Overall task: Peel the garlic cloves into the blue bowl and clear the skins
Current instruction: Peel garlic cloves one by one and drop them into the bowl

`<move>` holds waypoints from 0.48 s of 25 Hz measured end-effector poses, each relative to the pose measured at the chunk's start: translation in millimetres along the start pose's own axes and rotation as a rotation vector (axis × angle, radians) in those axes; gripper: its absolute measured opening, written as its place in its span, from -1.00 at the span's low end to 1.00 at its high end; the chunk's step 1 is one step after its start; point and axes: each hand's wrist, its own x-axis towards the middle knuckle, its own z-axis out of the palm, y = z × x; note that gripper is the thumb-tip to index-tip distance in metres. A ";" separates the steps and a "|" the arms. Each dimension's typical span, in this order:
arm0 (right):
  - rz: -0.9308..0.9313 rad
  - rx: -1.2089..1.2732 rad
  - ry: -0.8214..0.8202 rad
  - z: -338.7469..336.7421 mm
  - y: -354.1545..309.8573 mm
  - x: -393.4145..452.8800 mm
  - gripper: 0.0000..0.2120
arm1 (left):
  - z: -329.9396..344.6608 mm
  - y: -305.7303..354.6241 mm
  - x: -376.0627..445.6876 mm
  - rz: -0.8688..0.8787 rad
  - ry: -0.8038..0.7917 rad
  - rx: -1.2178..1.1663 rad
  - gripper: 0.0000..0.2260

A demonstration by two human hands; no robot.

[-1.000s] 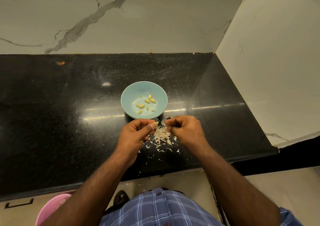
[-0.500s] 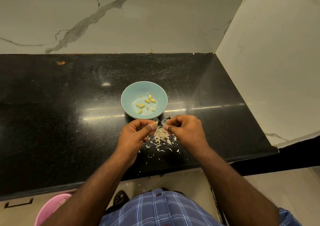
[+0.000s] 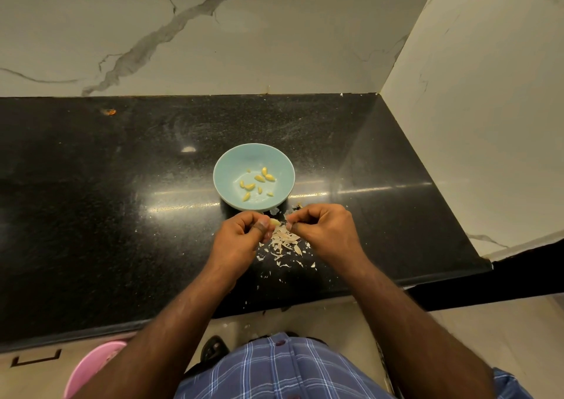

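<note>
Left hand (image 3: 241,237) pinching garlic clove (image 3: 275,222); right hand (image 3: 323,230) curled, pinching its skin. Skins (image 3: 285,241) heaped on surface (image 3: 122,215) beside blue bowl (image 3: 232,166).

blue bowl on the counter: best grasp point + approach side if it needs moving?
Probably the far rim of the blue bowl, approached from above and behind. It stands upright and open, so the thin rim suits a pinch. The near rim is crowded by both hands and the skins pile; the counter beyond lies bare.
</note>
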 end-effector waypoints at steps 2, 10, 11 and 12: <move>0.020 0.010 -0.018 -1.2 1.7 2.2 -0.85 | 1.0 1.8 -1.4 -0.005 -0.002 0.016 -0.81; 0.000 0.147 -0.212 4.0 1.7 2.6 -0.71 | 5.4 8.0 -4.4 0.016 -0.048 0.014 -0.80; 0.020 0.169 -0.196 3.1 2.3 4.1 -0.71 | 5.9 8.5 -5.1 0.014 -0.034 0.015 -0.81; 0.041 0.174 -0.174 2.0 3.3 5.6 -0.72 | 6.0 8.7 -5.3 0.017 -0.020 0.023 -0.84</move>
